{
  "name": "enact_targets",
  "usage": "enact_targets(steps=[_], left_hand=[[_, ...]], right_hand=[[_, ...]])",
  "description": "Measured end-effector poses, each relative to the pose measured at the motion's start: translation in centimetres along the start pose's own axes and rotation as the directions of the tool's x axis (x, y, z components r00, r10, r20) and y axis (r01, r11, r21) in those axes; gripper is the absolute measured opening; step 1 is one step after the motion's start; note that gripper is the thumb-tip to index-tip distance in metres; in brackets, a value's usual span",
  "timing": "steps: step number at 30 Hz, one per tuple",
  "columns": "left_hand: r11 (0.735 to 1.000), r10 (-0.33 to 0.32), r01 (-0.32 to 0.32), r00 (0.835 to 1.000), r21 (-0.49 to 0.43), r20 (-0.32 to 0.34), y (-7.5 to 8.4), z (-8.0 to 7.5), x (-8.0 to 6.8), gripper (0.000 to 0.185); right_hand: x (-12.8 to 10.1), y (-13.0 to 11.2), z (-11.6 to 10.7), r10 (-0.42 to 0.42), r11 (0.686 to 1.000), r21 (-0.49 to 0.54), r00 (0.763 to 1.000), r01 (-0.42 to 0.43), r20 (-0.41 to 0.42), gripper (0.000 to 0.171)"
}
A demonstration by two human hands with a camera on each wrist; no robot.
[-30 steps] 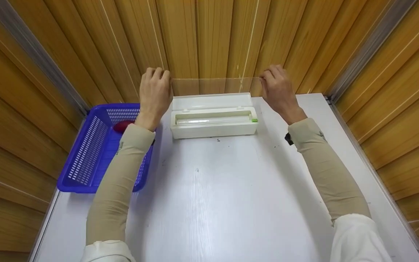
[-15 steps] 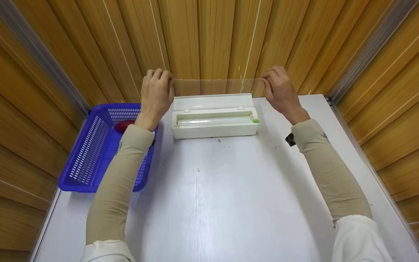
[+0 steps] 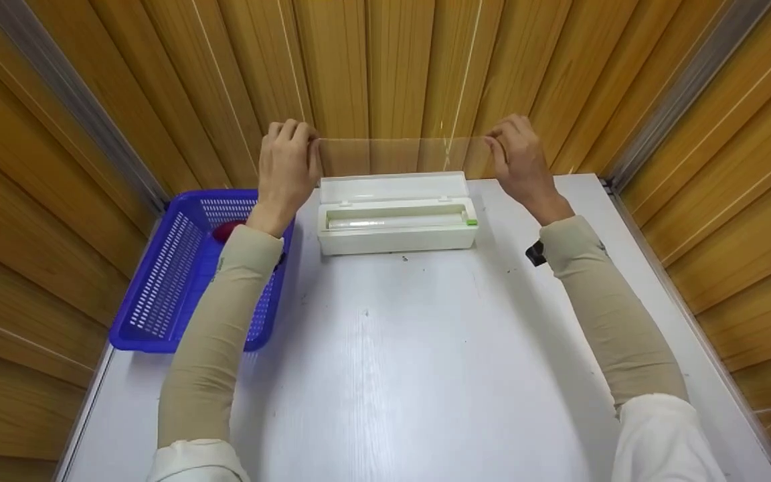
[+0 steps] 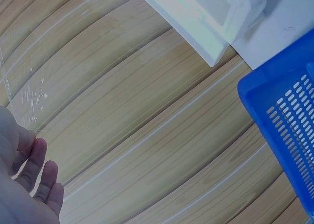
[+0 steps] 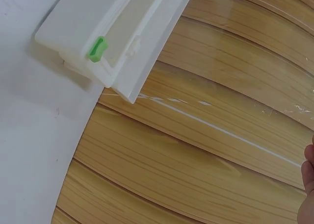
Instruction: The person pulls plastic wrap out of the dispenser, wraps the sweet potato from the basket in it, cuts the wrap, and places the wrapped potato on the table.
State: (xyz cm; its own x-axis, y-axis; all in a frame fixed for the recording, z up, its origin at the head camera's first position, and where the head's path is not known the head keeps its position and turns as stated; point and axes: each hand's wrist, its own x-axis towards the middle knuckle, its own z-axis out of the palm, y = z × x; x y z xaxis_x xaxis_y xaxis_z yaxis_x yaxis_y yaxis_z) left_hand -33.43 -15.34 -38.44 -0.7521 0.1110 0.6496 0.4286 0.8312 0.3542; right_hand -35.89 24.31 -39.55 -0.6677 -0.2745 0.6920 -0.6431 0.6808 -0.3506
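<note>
head – high, looking down | wrists – close, upward-angled | shared: dispenser (image 3: 395,214)

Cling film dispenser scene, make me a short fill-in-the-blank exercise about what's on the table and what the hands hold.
1. Both hands, left hand and right hand, pinch a stretched sheet of clear ____.
2. The white dispenser has its lid ____.
3. The basket to the left of the dispenser is ____ in colour.
4. The slider at the dispenser's right end is ____.

Missing words: film; open; blue; green
</note>
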Motion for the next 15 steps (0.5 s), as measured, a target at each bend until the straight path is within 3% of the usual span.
enact_targets(steps=[15], left_hand=[[1.000, 0.019, -0.019, 1.000, 0.008, -0.006, 0.08, -0.60, 0.48, 0.024]], right_hand=[[0.64, -0.25, -0.51, 0.005, 1.000, 0.002, 1.000, -0.005, -0.008, 0.022]])
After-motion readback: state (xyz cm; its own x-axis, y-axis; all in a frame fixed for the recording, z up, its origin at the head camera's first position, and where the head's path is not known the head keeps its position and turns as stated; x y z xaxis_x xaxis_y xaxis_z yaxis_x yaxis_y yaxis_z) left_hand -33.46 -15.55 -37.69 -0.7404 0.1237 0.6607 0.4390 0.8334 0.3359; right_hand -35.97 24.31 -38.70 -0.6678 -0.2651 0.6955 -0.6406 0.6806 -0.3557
